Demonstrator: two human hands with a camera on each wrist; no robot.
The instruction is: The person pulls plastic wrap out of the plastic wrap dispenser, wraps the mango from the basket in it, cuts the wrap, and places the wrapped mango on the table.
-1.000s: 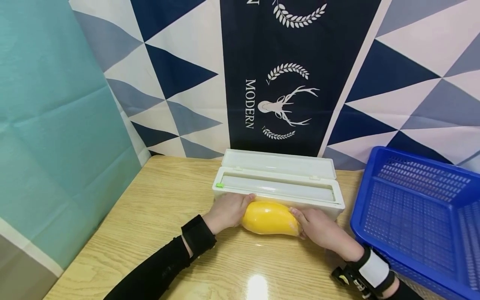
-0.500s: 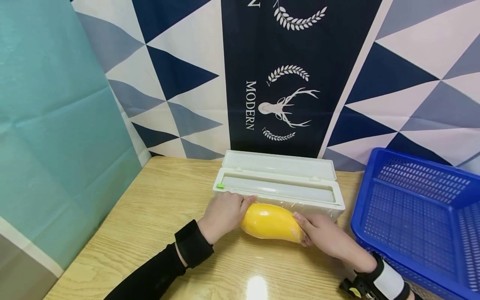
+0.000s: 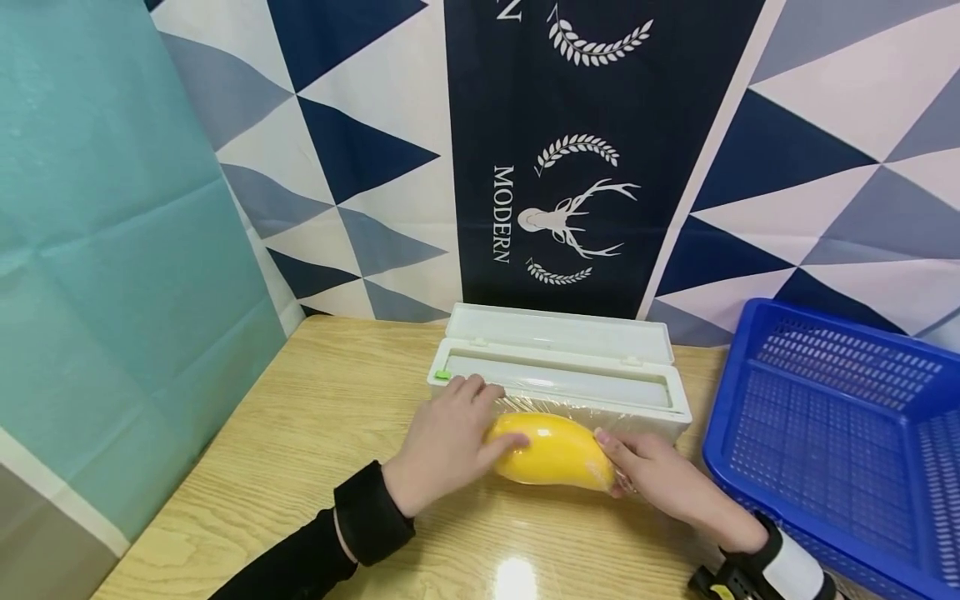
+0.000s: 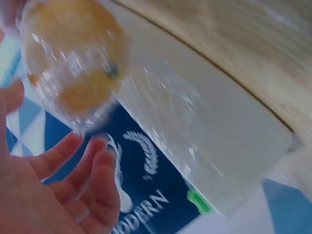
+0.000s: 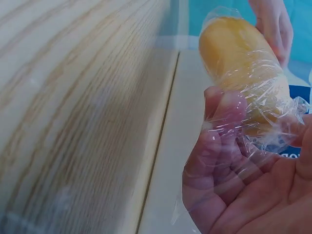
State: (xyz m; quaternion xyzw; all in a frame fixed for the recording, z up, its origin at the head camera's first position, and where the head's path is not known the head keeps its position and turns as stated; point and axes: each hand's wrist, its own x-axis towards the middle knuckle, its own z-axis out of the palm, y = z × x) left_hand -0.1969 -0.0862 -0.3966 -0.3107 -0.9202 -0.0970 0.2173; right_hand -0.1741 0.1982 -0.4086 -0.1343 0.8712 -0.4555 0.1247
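A yellow mango (image 3: 562, 454) wrapped in clear cling film is held just in front of a white cling film dispenser (image 3: 645, 421). My right hand (image 3: 663, 475) grips the mango's right end; crumpled film (image 5: 261, 131) covers its fingers in the right wrist view. My left hand (image 3: 446, 442) is at the other end, its thumb over the mango and its fingers extended toward the dispenser. In the left wrist view those fingers (image 4: 105, 180) stand apart from the wrapped end. Loose film stretches between the mango and the dispenser's front wall.
The dispenser's lid (image 3: 562, 333) is raised at the back, and a green slider (image 3: 442, 375) sits at its left end. A blue plastic basket (image 3: 716, 417) stands on the right of the wooden table (image 3: 322, 400). Patterned cloth (image 3: 375, 167) hangs behind.
The mango has shifted slightly toward me and to the right. My left hand has loosened from its end, its fingers lifting and its thumb moving over the top. The right hand keeps its grip.
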